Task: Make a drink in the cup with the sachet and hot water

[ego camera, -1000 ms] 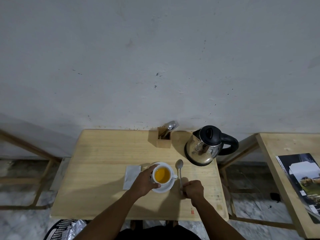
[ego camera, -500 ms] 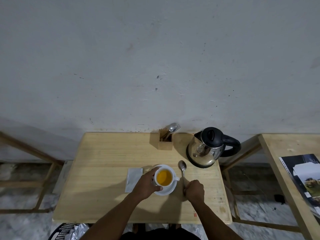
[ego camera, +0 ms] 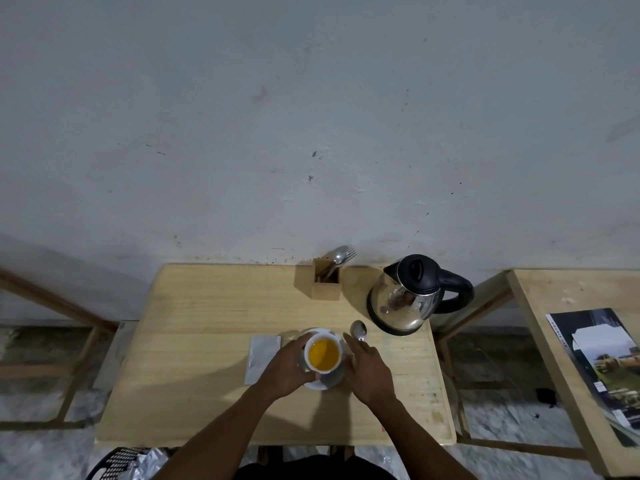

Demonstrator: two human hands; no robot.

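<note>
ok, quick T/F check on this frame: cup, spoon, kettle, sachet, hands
1. The cup holds orange liquid. True.
2. The kettle has its lid open. False: the black lid is shut.
3. The spoon stands in the cup. False: it lies on the table, right of the cup.
4. The left hand is on the cup. True.
5. The sachet lies right of the saucer. False: left of it.
6. The right hand is beside the cup. True.

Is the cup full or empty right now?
Nearly full: the cup, above its saucer and held by the left hand, shows orange-yellow liquid close to the white rim, level across.
</note>
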